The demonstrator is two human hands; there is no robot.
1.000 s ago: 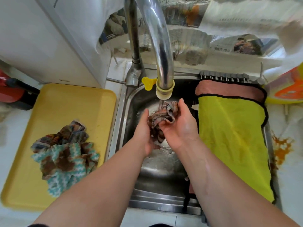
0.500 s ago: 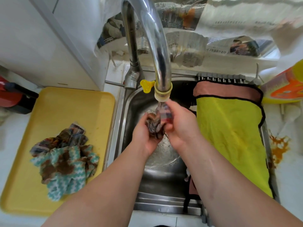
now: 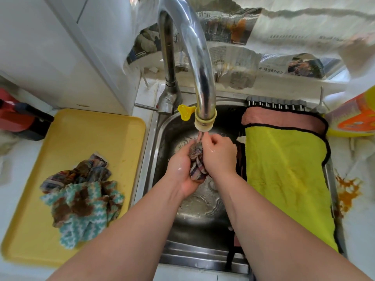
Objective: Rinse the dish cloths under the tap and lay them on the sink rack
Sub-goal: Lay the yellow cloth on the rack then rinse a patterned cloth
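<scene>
A bunched striped dish cloth sits between both my hands over the steel sink, right under the tap spout where water runs. My left hand cups it from below and the left. My right hand grips it from the right, fingers curled. A yellow cloth and a pink cloth lie spread on the sink rack at the right. Two more cloths, a teal-and-brown one and a dark multicoloured one, lie crumpled on the yellow tray.
A red and black object stands at the far left of the counter. An orange and yellow container sits at the right edge. Newspaper lines the wall behind the tap. Orange stains mark the counter right of the rack.
My hands have squeezed the striped cloth into a tighter bundle under the water. My right hand's fingers, straighter a second ago, now curl round it.
</scene>
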